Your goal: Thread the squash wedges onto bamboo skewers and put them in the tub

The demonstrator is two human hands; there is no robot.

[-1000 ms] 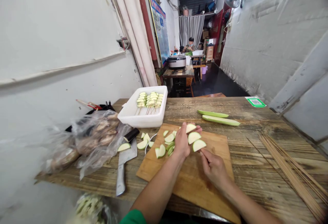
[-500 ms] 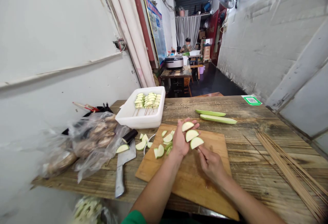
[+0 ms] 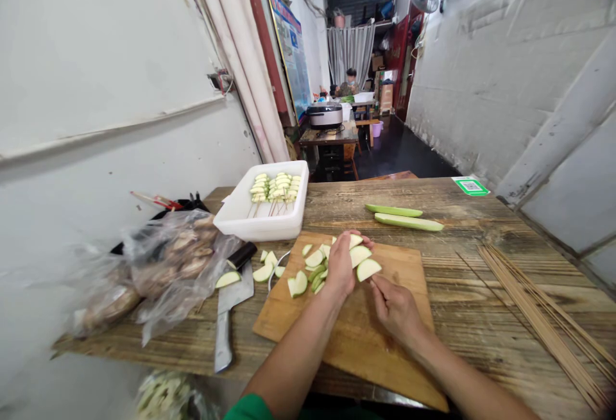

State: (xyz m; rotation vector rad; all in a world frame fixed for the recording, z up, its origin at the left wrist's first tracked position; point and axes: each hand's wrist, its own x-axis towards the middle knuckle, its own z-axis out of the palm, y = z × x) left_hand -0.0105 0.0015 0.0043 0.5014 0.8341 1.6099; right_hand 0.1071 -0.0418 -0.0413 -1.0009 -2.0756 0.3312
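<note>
Over the wooden cutting board (image 3: 375, 349), my left hand (image 3: 341, 267) curls round the upper of several green-edged, pale half-moon zucchini slices (image 3: 368, 270). The slices sit in a slanting row, the lowest one toward my right hand (image 3: 398, 308). My right hand pinches the lower end of the skewer beneath that row; most of the stick is hidden by slices and fingers. Loose zucchini slices (image 3: 298, 284) lie left of my left hand, on the board. Two long zucchini pieces (image 3: 408, 222) rest on the table beyond the board.
Left of the board lies a cleaver (image 3: 223, 340), a black-handled tool (image 3: 242, 255) near its blade. A white tub (image 3: 260, 231) holds skewered slices. Plastic bags (image 3: 168, 266) fill the left edge; bamboo skewers (image 3: 539, 317) lie right. A person (image 3: 350, 83) sits far back.
My left hand has turned and closed its fingers over the upper slices, covering part of them. My right hand stays nearly in place with its pinch. The view has shifted slightly.
</note>
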